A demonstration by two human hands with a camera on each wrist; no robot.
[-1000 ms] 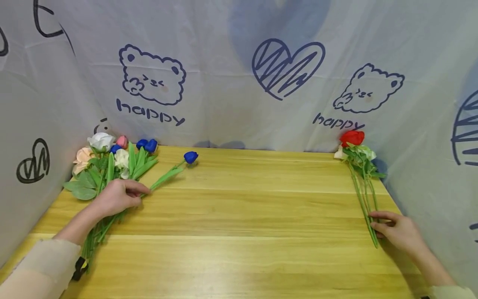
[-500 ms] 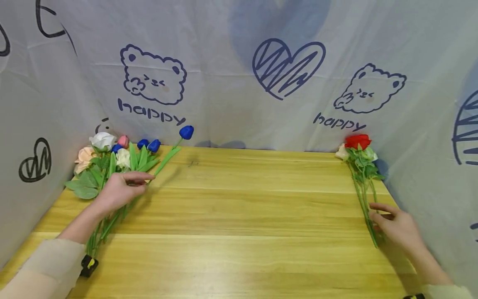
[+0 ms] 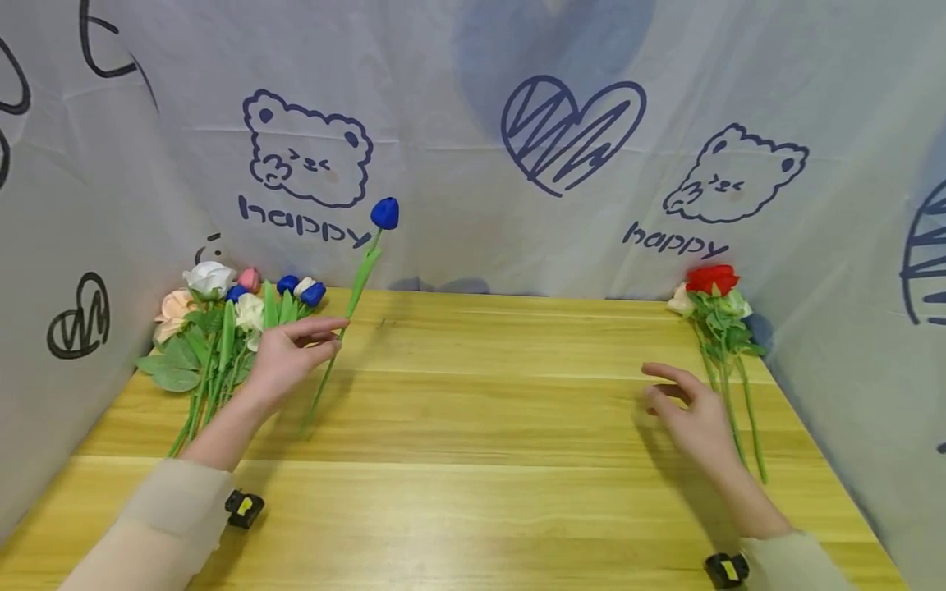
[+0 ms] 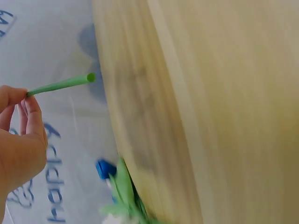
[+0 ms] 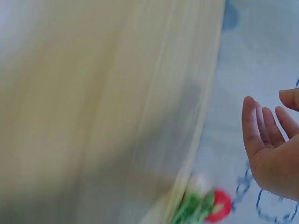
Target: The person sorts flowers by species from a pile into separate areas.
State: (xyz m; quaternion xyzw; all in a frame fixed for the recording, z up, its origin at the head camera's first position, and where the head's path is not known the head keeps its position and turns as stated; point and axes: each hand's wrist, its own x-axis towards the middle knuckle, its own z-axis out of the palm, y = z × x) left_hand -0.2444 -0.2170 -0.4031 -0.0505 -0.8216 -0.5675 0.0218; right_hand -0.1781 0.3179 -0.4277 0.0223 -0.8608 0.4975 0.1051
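Note:
My left hand (image 3: 325,338) pinches the green stem of a blue tulip (image 3: 384,213) and holds it tilted up off the wooden table (image 3: 488,410), its head against the backdrop. In the left wrist view the fingers (image 4: 28,109) grip the stem (image 4: 60,85) close to its cut end. My right hand (image 3: 661,387) hovers with relaxed, spread fingers just left of the red rose bunch (image 3: 711,281), holding nothing. The right wrist view shows the same empty palm (image 5: 271,149), with the rose (image 5: 218,205) blurred beyond it.
A pile of white, peach, pink and blue flowers (image 3: 222,316) lies at the table's back left. A printed cloth backdrop (image 3: 473,164) closes off the back and both sides. The rose stems (image 3: 746,419) run along the right edge.
My left hand has lifted the blue tulip from the table and swung it upright and rightward. My right hand has let go of the rose stems and moved left, away from them.

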